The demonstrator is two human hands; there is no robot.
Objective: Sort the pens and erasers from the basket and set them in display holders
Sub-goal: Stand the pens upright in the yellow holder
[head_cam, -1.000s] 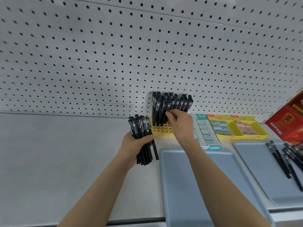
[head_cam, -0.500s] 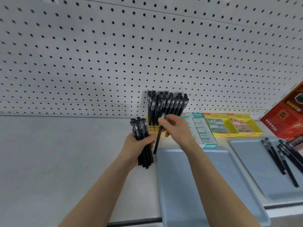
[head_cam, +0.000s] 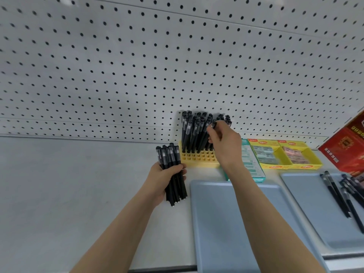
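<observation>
My left hand (head_cam: 164,177) grips a bundle of black pens (head_cam: 173,172) upright, just left of a yellow pen holder (head_cam: 197,157) at the back of the shelf. Several black pens (head_cam: 194,131) stand in the holder's slots. My right hand (head_cam: 223,141) pinches the top of one black pen (head_cam: 213,125) at the holder's right side; its lower end is hidden behind my hand. Right of the holder lie a teal box of erasers (head_cam: 254,164) and two yellow eraser trays (head_cam: 267,154) (head_cam: 299,154).
Two blue trays lie at the front: one (head_cam: 226,223) under my right forearm, another (head_cam: 315,209) at the right with several loose black pens (head_cam: 342,196). A red box (head_cam: 346,148) stands at the far right. A white pegboard (head_cam: 137,66) backs the shelf.
My right hand took a single pen from the bundle and carried it up and right to the holder's right side. My left hand stayed in place with the bundle.
</observation>
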